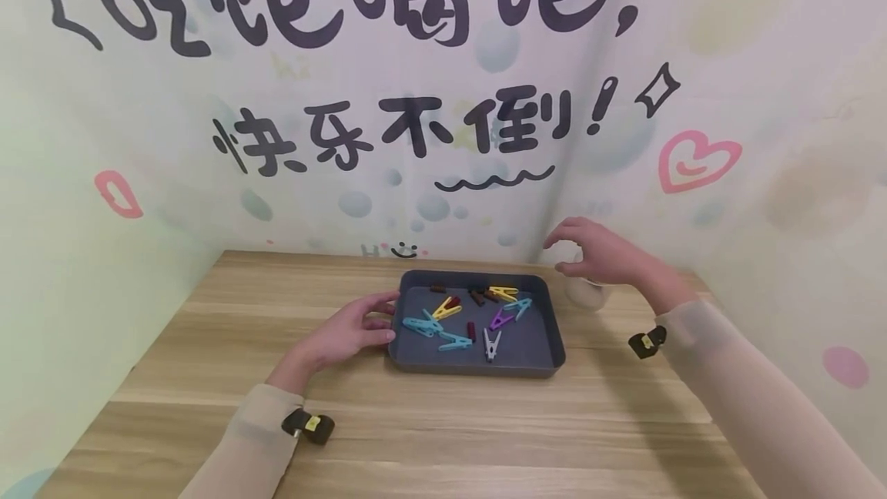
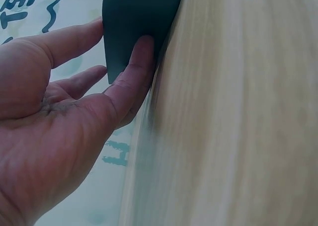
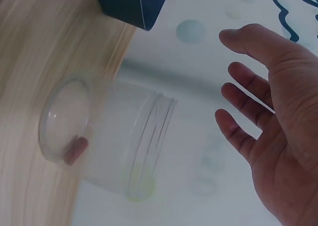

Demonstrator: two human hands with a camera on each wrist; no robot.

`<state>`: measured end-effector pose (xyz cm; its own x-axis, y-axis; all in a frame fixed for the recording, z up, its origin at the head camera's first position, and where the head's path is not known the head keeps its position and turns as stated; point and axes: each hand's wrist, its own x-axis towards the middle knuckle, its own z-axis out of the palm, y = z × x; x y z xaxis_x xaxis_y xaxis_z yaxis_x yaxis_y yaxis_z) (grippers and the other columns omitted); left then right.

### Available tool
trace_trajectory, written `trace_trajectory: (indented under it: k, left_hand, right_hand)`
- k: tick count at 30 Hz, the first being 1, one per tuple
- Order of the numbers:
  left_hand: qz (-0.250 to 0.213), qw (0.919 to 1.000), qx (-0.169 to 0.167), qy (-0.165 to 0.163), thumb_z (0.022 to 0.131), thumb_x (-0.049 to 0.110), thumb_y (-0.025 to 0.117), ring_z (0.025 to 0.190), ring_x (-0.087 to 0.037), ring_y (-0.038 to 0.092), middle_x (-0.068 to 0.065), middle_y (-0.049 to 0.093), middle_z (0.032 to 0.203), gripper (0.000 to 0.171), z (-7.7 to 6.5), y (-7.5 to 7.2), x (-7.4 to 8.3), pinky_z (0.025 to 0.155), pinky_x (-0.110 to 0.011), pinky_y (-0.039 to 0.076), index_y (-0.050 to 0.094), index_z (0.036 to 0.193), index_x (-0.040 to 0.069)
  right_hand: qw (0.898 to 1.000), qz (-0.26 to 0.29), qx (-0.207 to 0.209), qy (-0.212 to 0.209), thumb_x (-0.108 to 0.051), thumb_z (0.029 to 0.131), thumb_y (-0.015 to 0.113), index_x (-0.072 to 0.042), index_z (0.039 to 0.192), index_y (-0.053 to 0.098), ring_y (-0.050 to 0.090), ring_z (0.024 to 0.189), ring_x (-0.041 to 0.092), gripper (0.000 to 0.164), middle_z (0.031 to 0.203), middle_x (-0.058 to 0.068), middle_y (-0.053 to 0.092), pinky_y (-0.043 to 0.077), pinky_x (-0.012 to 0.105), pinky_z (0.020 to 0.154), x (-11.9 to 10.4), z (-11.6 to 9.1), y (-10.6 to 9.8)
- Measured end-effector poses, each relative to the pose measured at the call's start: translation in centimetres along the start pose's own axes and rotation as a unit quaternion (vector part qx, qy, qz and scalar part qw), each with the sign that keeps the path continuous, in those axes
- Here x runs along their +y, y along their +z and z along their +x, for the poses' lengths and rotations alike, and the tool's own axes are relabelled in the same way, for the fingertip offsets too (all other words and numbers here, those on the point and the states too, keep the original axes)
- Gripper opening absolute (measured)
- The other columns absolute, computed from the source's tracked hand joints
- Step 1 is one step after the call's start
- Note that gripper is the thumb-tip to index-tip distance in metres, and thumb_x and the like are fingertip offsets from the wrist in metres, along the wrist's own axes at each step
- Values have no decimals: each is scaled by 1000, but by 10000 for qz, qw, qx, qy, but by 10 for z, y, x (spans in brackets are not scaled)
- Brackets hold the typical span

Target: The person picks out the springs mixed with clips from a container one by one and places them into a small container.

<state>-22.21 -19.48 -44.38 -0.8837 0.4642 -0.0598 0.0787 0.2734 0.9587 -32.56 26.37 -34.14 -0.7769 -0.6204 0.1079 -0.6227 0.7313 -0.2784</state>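
Note:
A dark grey tray lies on the table, its left wall touched from outside by the extended fingers of my left hand. Inside it are several clothespins, among them a yellow clothespin, a purple clothespin and a white clothespin, plus blue ones. Small dark red and brown pieces, such as a dark red piece, lie between them. My right hand hovers over a clear jar, fingers loosely bent and holding nothing. A reddish-brown piece rests at the jar's bottom.
The wooden table backs onto a pale printed wall sheet with dark lettering. The jar stands to the right of the tray, close to the rear edge. Each wrist carries a small black camera.

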Motion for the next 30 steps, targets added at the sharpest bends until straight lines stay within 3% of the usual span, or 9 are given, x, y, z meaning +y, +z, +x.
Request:
trace_trajectory:
  k: [11, 21, 30]
  left_hand:
    - [-3, 10000, -33, -11, 103, 1, 66, 138, -46, 54, -30, 47, 152, 70, 1, -1, -2, 108, -45, 54, 31, 164, -3]
    - [35, 10000, 17, -28, 103, 2, 68, 137, -46, 54, -29, 48, 151, 71, 1, 0, 1, 108, -45, 54, 31, 164, -4]
    - [-30, 10000, 7, -54, 103, 0, 66, 137, -45, 55, -28, 48, 151, 70, 1, 0, -1, 107, -44, 55, 31, 163, -4]
  right_hand:
    - [9975, 101, -330, -610, -8, 88, 84, -16, 124, 75, 57, 122, 34, 37, 129, 7, 65, 48, 53, 107, -16, 27, 14]
    - [9914, -480, -763, -950, -10, 88, 87, -20, 123, 77, 53, 130, 35, 38, 137, 11, 63, 46, 55, 110, -32, 50, 37]
    - [9850, -750, -945, -1233, -9, 86, 88, -19, 122, 78, 55, 122, 30, 40, 130, 8, 65, 50, 49, 106, -40, 60, 62]
